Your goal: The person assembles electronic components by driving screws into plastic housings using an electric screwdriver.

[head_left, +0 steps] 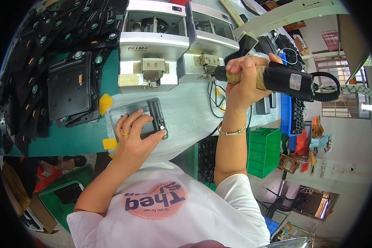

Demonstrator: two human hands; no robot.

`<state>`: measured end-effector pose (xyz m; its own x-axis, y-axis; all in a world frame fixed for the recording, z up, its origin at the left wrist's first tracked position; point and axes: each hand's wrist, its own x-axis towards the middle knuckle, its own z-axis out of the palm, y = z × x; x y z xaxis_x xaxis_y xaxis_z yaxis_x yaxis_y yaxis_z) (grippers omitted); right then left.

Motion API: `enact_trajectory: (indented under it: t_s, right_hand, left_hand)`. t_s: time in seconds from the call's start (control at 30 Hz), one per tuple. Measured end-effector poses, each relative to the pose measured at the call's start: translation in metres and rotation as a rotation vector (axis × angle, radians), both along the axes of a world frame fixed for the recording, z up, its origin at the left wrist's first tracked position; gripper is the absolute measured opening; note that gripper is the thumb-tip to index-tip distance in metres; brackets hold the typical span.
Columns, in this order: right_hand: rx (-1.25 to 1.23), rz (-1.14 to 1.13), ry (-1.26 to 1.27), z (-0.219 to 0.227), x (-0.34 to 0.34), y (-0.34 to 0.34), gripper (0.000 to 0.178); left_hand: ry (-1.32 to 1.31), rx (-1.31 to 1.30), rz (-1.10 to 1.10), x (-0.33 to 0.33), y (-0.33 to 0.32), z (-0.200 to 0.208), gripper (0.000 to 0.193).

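A dark plastic housing (154,108) with a raised tube along one side lies flat on the pale sheet. My left hand (133,133) holds it down, with bent fingers across the panel and the thumb at its near right corner, where a small screw-like round part shows. My right hand (247,80) is raised to the right, wrapped around an electric screwdriver (288,81) with tan tape on its grip and a coiled black cord. The screwdriver lies almost sideways, its nose toward the left near a silver machine. Its tip is hard to make out.
Two silver box-shaped machines (153,62) stand beyond the housing. Stacked black plastic housings (70,89) cover the left of the green mat (84,140). Yellow tape pieces (106,104) stick to the sheet. Green (262,151) and blue crates (286,111) stand at right; cables hang nearby.
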<state>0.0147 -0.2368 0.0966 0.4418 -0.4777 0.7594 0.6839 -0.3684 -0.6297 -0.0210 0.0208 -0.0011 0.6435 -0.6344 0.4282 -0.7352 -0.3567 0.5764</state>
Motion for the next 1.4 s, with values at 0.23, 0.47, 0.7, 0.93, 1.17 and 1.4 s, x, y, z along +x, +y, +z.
enact_trajectory:
  t_s: [0.23,0.47,0.7,0.93,1.17,1.4]
  right_hand:
    - [-0.063,-0.035,0.069,0.000,0.000,0.006,0.047]
    - [-0.027,-0.029,0.052,0.002,0.000,0.002,0.047]
    - [0.048,0.119,0.179,0.013,0.011,-0.006,0.043]
    - [0.083,0.152,0.181,0.010,0.005,-0.001,0.042]
    - [0.339,0.557,0.156,-0.002,-0.047,0.060,0.050]
    - [0.243,0.623,0.306,-0.033,-0.063,0.114,0.052]
  left_hand:
    - [-0.013,-0.004,0.012,-0.001,-0.002,-0.001,0.028]
    - [-0.009,-0.006,0.009,0.001,-0.003,0.000,0.029]
    - [-0.010,0.009,0.006,-0.003,0.001,-0.002,0.029]
    - [0.046,0.031,-0.037,0.000,0.011,0.008,0.042]
    - [0.080,0.071,0.019,0.013,0.049,0.013,0.053]
    - [-0.072,0.069,0.008,0.003,0.058,-0.003,0.037]
